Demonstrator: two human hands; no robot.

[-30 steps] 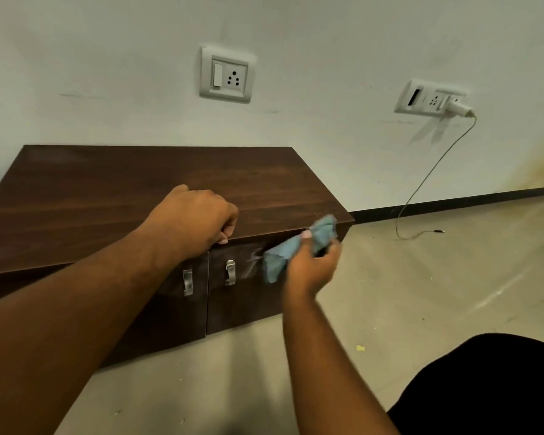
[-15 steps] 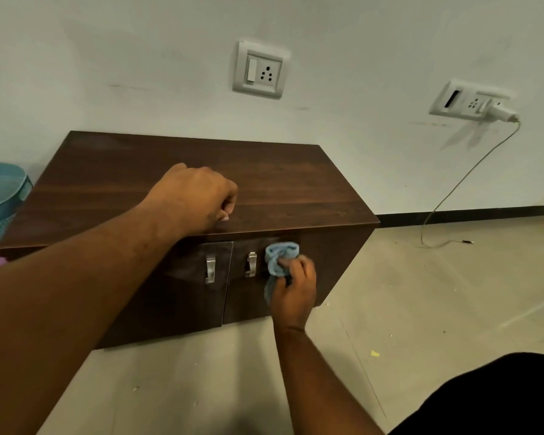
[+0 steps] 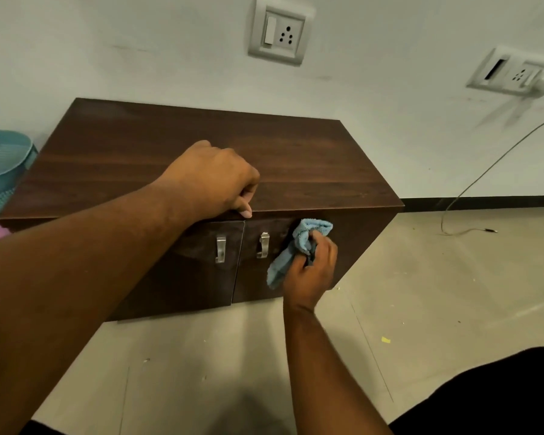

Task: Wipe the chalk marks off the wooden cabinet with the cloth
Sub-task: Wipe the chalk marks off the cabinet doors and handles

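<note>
Wiping the right door of the cabinet [image 3: 296, 158]

My right hand [image 3: 311, 271] pinches the blue cloth [image 3: 296, 246] against it; my left hand [image 3: 214, 180], fingers curled, steadies the top edge.

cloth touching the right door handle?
Apart. Head view shows bare door between the cloth, gripped by the right hand, and the right door handle.

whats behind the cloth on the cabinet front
The right hand holds the cloth against the right door. Beside it, dark wood and a metal handle show. The patch behind cloth and hand is covered, so any chalk there cannot be seen.
</note>
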